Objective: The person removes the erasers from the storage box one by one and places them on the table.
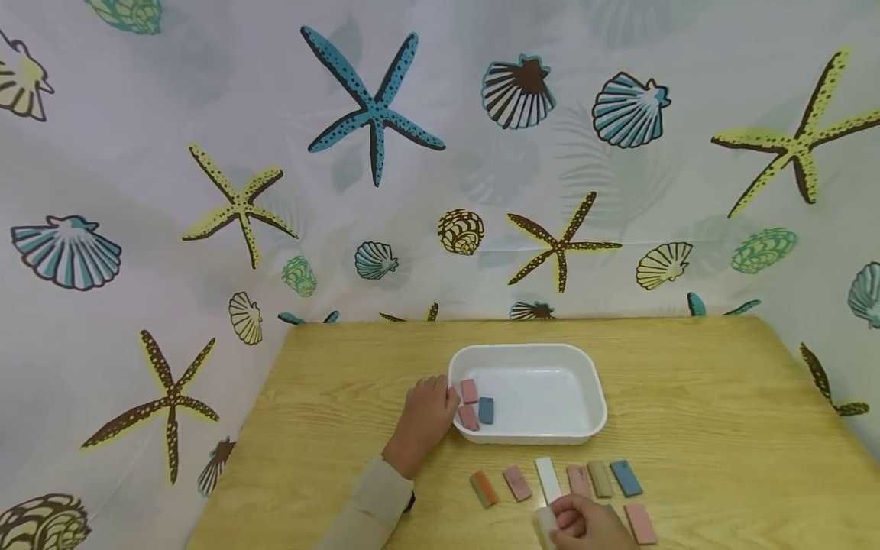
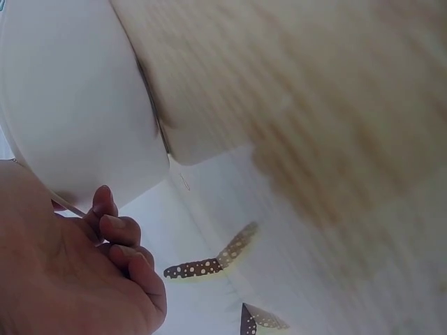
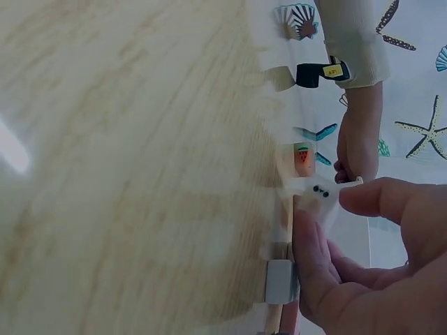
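Observation:
At the left end of a white tray (image 1: 529, 438), my left hand (image 1: 429, 409) grips the rim with curled fingers. From below, the left wrist view shows that hand (image 2: 84, 258) against the tray's outer wall (image 2: 84, 105). My right hand (image 1: 590, 525) pinches a white eraser (image 1: 546, 525) between thumb and fingers. Dark dots mark the end of this white eraser (image 3: 321, 192) in the right wrist view. Just beyond it lies another white eraser (image 1: 548, 479). Two pink erasers (image 1: 469, 391) and a blue one (image 1: 486, 410) lie inside the tray.
Between the tray and me lie an orange-and-green eraser (image 1: 483, 489), a pink one (image 1: 517, 483), a tan one (image 1: 600, 479), a blue one (image 1: 626, 477) and another pink one (image 1: 641, 524). A patterned cloth (image 1: 440, 168) hangs behind the wooden table (image 1: 722, 428).

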Tool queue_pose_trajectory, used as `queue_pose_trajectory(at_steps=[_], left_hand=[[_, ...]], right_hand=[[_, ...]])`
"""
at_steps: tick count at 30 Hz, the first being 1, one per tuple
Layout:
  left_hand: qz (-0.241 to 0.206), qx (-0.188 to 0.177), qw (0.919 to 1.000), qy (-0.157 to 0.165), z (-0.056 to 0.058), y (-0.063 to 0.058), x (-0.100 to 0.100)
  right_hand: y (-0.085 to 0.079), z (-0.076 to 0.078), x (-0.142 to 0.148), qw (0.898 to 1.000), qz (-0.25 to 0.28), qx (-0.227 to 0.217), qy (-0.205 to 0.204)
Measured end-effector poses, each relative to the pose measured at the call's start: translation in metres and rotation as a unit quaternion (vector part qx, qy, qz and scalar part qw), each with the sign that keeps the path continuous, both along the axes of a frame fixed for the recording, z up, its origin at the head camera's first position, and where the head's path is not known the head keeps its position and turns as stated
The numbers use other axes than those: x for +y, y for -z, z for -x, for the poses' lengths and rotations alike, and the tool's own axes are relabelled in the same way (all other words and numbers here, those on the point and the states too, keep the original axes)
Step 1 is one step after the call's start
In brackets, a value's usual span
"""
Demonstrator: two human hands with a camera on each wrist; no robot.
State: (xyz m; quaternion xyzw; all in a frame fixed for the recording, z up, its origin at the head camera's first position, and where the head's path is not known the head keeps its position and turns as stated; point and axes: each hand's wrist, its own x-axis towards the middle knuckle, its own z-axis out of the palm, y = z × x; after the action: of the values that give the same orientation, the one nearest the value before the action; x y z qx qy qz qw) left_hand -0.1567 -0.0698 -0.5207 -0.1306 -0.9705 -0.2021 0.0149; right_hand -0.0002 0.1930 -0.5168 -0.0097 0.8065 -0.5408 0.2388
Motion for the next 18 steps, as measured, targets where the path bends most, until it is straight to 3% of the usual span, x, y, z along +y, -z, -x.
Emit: queue_pose_trajectory(at_steps=[6, 11, 18], left_hand=[[0.001, -0.006, 1.0000, -0.002, -0.001, 0.001, 0.000], [0.000, -0.006, 1.0000, -0.001, -0.001, 0.001, 0.000], [0.002, -0.008, 1.0000, -0.001, 0.000, 0.001, 0.000]], right_hand=[[0.000, 0.001, -0.010, 0.997, -0.063, 0.045, -0.014], [-0.003, 0.002, -0.018, 0.993, -0.098, 0.054, -0.029], [-0.003, 0.003, -0.023, 0.992, -0.100, 0.057, -0.045]])
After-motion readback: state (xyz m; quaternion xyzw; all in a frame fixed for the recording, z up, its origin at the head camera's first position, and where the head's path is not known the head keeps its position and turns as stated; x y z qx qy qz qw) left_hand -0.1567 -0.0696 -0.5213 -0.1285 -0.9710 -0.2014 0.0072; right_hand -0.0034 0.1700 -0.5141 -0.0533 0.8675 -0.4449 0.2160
